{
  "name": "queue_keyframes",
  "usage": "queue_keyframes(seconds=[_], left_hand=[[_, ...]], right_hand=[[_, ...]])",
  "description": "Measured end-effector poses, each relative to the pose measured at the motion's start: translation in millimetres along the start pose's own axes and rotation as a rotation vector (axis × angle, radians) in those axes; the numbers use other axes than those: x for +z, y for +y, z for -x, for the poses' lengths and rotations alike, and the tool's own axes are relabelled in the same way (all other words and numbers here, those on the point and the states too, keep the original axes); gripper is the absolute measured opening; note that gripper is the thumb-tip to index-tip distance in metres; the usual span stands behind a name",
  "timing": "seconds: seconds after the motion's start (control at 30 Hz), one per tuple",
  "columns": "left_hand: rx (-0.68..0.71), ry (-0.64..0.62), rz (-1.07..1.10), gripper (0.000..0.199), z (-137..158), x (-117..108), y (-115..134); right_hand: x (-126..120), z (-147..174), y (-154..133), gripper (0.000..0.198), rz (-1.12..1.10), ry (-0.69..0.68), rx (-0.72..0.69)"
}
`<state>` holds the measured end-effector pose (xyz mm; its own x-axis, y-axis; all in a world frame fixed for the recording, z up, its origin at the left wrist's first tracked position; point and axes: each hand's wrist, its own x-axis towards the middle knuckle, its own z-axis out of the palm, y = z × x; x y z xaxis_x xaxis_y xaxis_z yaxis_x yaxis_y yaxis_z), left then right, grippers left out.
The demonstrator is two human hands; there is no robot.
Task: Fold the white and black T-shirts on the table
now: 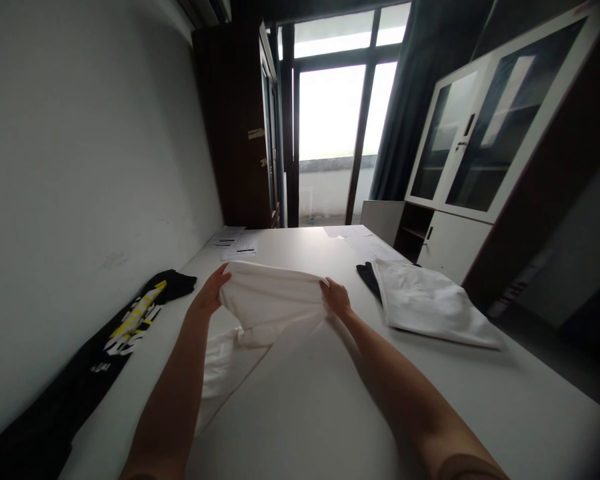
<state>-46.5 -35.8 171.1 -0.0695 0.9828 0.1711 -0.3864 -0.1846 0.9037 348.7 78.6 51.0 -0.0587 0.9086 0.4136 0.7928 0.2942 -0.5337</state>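
A white cloth garment (275, 297), perhaps a T-shirt, is stretched between my two hands above the table. My left hand (211, 290) grips its upper left corner, with the fingers closed on the fabric. At the upper right corner, my right hand (336, 297) pinches the edge. The upper part of the garment is lifted and taut, while the lower left part lies creased on the white table (300, 243). How far the cloth reaches toward me is hard to make out against the white surface.
Along the left wall lies a black garment (125, 333) with yellow and white print. A folded white garment (430, 300) rests over a black one (369, 280) on the right. Paper sheets (237, 243) sit at the far left. Beyond the table's right side stands a cabinet (450, 227).
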Motion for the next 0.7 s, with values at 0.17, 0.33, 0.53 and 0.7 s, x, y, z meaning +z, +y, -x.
queue_keyframes(seconds=[0.17, 0.33, 0.53, 0.7], left_hand=[[-0.01, 0.237, -0.016, 0.041, -10, 8, 5], [0.025, 0.353, 0.002, 0.033, -16, 21, -2], [-0.015, 0.26, 0.066, 0.038, -7, 54, -12], [-0.155, -0.031, 0.04, 0.04, 9, 83, -20]], right_hand=[[-3, 3, -3, 0.035, 0.136, -0.105, 0.076], [-2, 11, -22, 0.029, 0.152, -0.042, -0.119], [-5, 35, -82, 0.026, -0.174, 0.066, -0.542], [5, 68, -136, 0.033, -0.459, 0.104, -0.573]])
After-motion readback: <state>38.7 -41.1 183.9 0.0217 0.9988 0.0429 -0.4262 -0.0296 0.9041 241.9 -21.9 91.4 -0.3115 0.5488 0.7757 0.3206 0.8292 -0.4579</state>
